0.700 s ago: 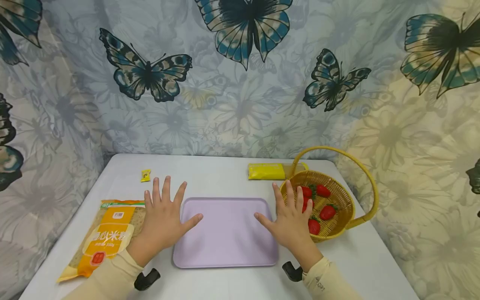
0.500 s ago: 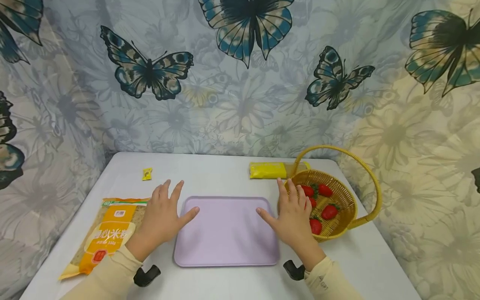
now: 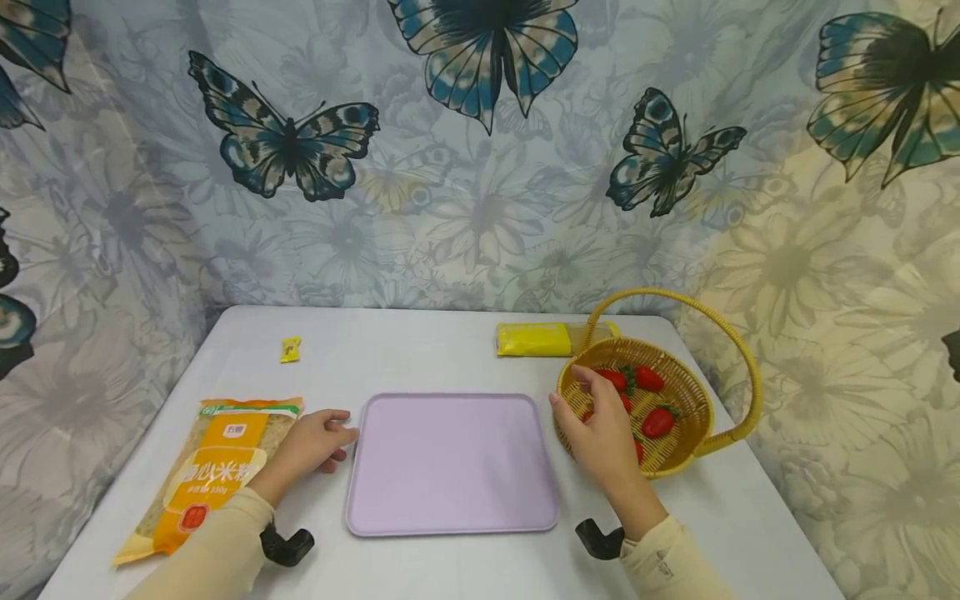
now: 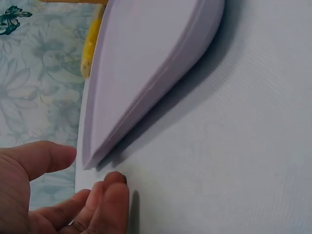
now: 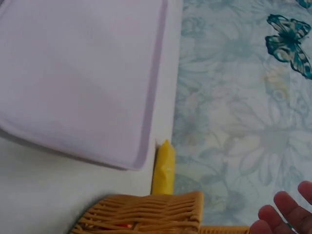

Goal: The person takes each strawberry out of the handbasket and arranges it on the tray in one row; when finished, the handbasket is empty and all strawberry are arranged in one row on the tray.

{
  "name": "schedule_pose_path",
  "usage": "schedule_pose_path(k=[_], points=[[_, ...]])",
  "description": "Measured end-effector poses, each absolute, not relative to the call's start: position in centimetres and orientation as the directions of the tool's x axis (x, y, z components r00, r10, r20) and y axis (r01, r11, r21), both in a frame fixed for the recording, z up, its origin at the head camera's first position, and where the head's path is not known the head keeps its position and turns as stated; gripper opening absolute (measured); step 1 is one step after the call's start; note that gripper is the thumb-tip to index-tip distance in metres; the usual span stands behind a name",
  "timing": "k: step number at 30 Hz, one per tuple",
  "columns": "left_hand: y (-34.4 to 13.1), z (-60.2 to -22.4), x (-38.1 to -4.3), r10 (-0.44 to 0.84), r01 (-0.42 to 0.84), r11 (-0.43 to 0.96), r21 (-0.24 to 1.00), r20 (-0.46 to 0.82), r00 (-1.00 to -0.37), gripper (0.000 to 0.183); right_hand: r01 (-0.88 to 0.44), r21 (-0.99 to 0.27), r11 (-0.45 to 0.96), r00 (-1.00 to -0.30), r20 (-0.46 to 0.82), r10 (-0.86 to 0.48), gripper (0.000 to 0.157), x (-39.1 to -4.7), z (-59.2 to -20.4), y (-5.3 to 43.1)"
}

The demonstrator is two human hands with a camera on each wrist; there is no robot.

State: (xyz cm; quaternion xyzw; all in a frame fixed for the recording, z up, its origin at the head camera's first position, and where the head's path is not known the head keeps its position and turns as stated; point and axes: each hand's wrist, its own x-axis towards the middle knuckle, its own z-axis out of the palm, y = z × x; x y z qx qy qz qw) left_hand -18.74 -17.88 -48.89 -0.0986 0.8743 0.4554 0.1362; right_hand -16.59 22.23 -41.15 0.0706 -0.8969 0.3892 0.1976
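My left hand (image 3: pixel 311 446) is at the left edge of a lilac rectangular tray (image 3: pixel 453 462). In the left wrist view its thumb (image 4: pixel 51 157) and bent fingers (image 4: pixel 114 204) are apart, close to a corner of the tray, with nothing between them. My right hand (image 3: pixel 606 437) is over the left side of a yellow wicker basket (image 3: pixel 686 375) and holds nothing. Several red strawberries (image 3: pixel 658 422) lie in the basket, some hidden behind that hand. Fingertips of the right hand (image 5: pixel 287 212) show at the lower right of the right wrist view.
An orange-and-clear food bag (image 3: pixel 217 467) lies at the left, partly under the left forearm in view. A small yellow wrapped sweet (image 3: pixel 290 350) sits at the back left. Behind the basket lies a long yellow packet (image 3: pixel 532 340). The basket's tall handle (image 3: pixel 738 350) arches up at the right.
My left hand has come down beside the tray's left edge, its fingers bending from spread. The right hand has turned sideways over the basket's left side, its fingers drawing together.
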Motion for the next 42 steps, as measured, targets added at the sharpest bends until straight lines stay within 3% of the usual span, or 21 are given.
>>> schedule_pose_path(k=[8,17,23,26,32,34,39,42], points=[[-18.1,-50.3,-18.4,-0.022,-0.355,0.418,0.836,-0.382,-0.924,0.055,-0.228,-0.710,0.666,-0.938,0.344,0.046,0.046,-16.5,-42.6,22.2],[-17.7,-50.5,-18.5,-0.018,-0.288,0.472,0.833,-0.317,-0.948,0.056,-0.159,-0.699,0.697,-0.951,0.297,0.081,0.044,-17.3,-42.7,23.0],[-17.7,-50.4,-18.8,-0.013,-0.280,0.462,0.841,-0.309,-0.951,0.057,0.105,-0.645,0.757,-0.986,0.031,0.164,0.064,-20.0,-39.5,28.0],[-17.8,-50.3,-18.9,-0.009,-0.274,0.458,0.846,-0.304,-0.953,0.057,0.191,-0.630,0.753,-0.981,-0.126,0.144,0.066,-22.5,-38.5,30.8],[-17.8,-50.2,-18.9,-0.006,-0.279,0.469,0.838,-0.313,-0.950,0.057,0.296,-0.643,0.706,-0.937,-0.339,0.084,0.056,-27.1,-39.2,34.0],[-17.8,-50.2,-18.9,0.003,-0.276,0.482,0.831,-0.317,-0.948,0.058,0.297,-0.614,0.732,-0.933,-0.348,0.087,0.052,-28.0,-39.7,34.5],[-17.6,-50.3,-19.0,0.030,-0.258,0.494,0.830,-0.312,-0.950,0.063,0.350,-0.552,0.756,-0.915,-0.375,0.150,0.025,-29.2,-41.1,34.8],[-17.5,-50.5,-18.9,0.032,-0.265,0.487,0.832,-0.320,-0.947,0.065,0.403,-0.520,0.753,-0.894,-0.400,0.202,0.026,-29.4,-41.7,34.8]])
